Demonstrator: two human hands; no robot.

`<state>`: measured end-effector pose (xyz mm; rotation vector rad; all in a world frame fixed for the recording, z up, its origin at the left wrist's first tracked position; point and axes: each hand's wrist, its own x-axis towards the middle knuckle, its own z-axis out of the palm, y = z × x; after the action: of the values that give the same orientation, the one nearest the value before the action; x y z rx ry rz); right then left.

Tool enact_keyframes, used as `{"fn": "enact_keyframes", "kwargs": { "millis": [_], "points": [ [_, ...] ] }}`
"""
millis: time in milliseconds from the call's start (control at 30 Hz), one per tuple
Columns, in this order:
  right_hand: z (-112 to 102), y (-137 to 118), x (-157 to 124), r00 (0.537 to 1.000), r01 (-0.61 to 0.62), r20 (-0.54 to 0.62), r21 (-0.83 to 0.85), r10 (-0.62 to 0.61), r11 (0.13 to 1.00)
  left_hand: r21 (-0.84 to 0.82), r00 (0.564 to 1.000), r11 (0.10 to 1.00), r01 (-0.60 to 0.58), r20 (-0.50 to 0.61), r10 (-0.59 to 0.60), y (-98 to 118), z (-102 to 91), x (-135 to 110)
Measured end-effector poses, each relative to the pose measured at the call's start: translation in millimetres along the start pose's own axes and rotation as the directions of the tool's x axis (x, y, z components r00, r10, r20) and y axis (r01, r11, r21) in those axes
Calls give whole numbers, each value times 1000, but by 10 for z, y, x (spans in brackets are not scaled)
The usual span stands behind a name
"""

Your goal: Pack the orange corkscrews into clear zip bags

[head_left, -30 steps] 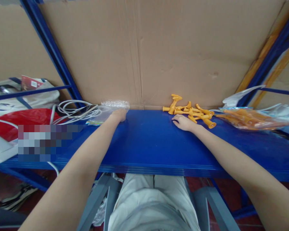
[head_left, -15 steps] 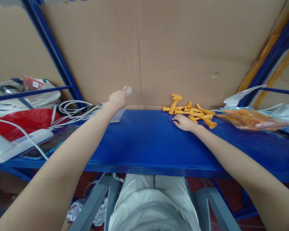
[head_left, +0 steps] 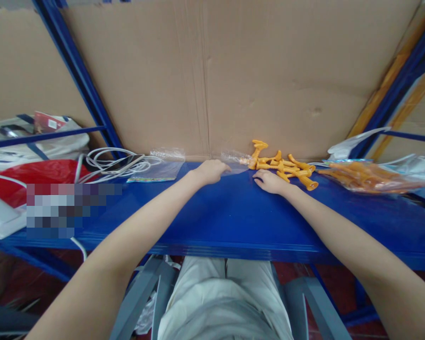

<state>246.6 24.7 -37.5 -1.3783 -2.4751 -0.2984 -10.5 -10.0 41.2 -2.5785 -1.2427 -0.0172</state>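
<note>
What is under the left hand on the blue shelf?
The left hand grips the near edge of a clear plastic bag, which lies flat on the blue shelf and reaches the orange plastic pieces. The palm covers the rest, so the bag's held corner cannot be seen.

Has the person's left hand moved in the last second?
Yes. The left hand has moved right along the blue shelf, away from the white cables, carrying a clear bag toward the orange parts.

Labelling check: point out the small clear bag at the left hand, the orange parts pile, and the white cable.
small clear bag (head_left: 235,157), head view, middle of the film.
orange parts pile (head_left: 286,166), head view, centre of the heap.
white cable (head_left: 136,165), head view, bunched strands.
</note>
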Motion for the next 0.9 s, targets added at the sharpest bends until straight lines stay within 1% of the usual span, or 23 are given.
{"fn": "enact_keyframes", "kwargs": {
  "millis": [67, 133, 233, 300, 367, 467, 600, 700, 800, 900],
  "points": [
    [5, 11, 5, 1000, -3, 4, 5, 3, 1000, 40, 1000, 999, -27, -4, 27, -1, 131, 22],
    [12, 20, 10, 1000, -7, 12, 21, 7, 1000, 44, 998, 998, -53, -26, 54, -3, 266, 32],
    [32, 28, 7, 1000, -9, 8, 48, 8, 999, 6, 986, 990, -144, -90, 144, -5, 461, 26],
    [40, 19, -10, 999, -39, -17, 62, 40, 997, -39, 972, 979, -201, -130, 194, -9, 565, 16],
    [25, -13, -38, 994, -83, -59, 77, 88, 994, -90, 965, 970, -227, -156, 212, -15, 629, 7],
    [-51, -98, -80, 983, -111, -139, 74, 120, 991, -139, 957, 958, -251, -187, 223, -21, 651, 1],
    [-155, -174, -90, 967, -93, -235, 19, 95, 995, -139, 933, 942, -306, -241, 267, -35, 623, 11],
    [-157, -159, -71, 973, -71, -225, -53, 57, 996, -103, 928, 945, -310, -250, 277, -62, 611, 18],
    [-130, -137, -56, 981, -51, -194, -117, 28, 992, -57, 938, 964, -260, -252, 238, -91, 596, 13],
    [-133, -159, -54, 980, -46, -199, -146, 16, 988, -22, 952, 979, -202, -240, 191, -98, 563, -5]
  ]
}}
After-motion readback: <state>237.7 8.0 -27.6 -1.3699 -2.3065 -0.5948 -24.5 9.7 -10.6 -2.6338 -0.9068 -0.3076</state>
